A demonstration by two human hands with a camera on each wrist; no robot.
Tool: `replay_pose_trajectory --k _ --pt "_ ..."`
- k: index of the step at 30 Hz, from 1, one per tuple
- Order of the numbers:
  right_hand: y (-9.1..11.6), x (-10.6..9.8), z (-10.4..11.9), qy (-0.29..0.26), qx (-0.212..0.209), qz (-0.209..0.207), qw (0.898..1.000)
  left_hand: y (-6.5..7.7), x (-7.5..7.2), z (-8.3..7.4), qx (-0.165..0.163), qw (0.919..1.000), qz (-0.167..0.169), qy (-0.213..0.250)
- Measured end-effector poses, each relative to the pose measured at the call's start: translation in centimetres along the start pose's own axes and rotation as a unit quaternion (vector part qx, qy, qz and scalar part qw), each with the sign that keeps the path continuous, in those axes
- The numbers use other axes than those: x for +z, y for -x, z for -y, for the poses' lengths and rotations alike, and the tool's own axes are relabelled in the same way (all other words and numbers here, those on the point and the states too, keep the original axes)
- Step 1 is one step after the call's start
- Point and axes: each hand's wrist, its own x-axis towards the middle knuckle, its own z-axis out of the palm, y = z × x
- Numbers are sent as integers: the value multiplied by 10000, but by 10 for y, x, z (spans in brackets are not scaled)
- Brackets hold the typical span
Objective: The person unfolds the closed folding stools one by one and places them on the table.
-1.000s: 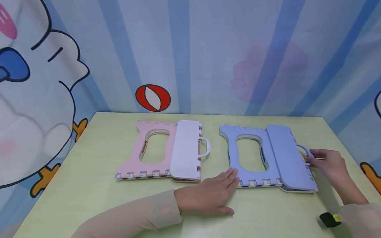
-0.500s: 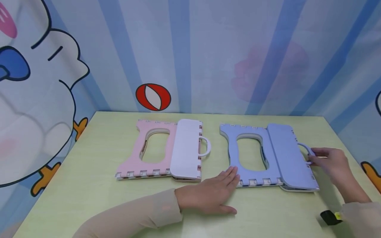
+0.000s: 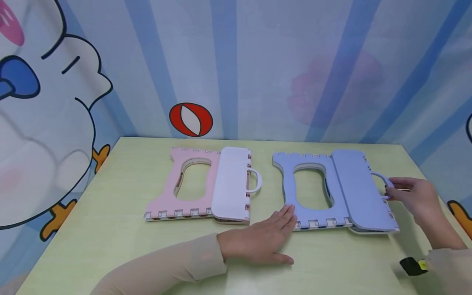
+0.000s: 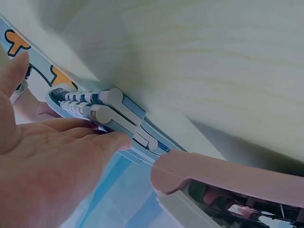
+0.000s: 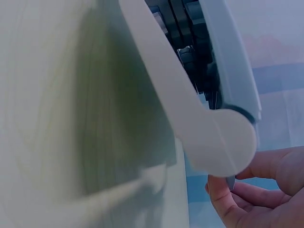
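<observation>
A blue folding stool (image 3: 357, 188) lies folded on the table, with its top panel to the right. My right hand (image 3: 418, 198) pinches the loop handle (image 3: 381, 176) at its right end. In the right wrist view, that end of the stool (image 5: 185, 114) stands tilted up off the table, with a shadow beneath. My left hand (image 3: 262, 241) lies palm down with straight fingers, the fingertips touching the stool's near left corner. The left wrist view shows these fingers (image 4: 90, 137) against the stool's hinged edge (image 4: 111, 102).
A pink folding stool (image 3: 167, 203) with a white top panel (image 3: 232, 184) lies folded to the left. The pale green table (image 3: 99, 205) meets a printed cloth backdrop (image 3: 258, 82). A black object with a yellow patch (image 3: 413, 266) is by the right sleeve.
My right hand has moved slightly right and up with the handle. The blue stool's right end has risen and shifted a little with it. The left hand has stayed in place.
</observation>
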Motion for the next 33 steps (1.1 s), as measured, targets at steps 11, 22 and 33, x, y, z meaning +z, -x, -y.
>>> replay_pose_trajectory --k 11,22,33 --pt "-1 -1 4 -134 -99 -254 9995 1 -2 1 -5 9993 8 369" --pt "0 -8 16 -132 -83 -512 9986 0 -5 0 -31 9987 -1 500" --pt "2 -14 31 -529 -200 -683 9961 1 -5 -2 -59 9969 -110 777"
